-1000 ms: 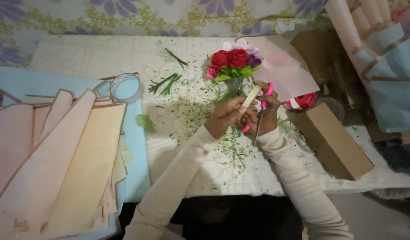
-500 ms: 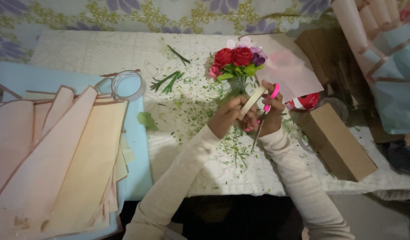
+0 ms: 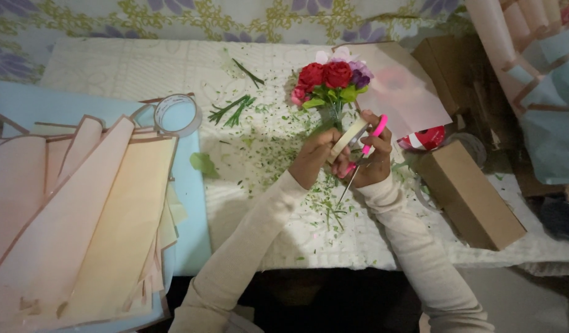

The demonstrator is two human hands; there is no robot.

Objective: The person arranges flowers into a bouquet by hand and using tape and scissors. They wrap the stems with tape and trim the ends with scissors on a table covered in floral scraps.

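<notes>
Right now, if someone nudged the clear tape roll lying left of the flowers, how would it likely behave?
The clear tape roll lies flat on its side, so a nudge would probably slide it, not roll it. It looks like a thin hollow ring, likely light. It sits partly on the blue sheet, beside stacked paper, so it may catch on an edge.

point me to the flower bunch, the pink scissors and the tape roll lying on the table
flower bunch (image 3: 326,79), head view, on the red blooms.
pink scissors (image 3: 378,126), head view, on the pink handle in the right hand.
tape roll (image 3: 177,115), head view, on its rim.
</notes>
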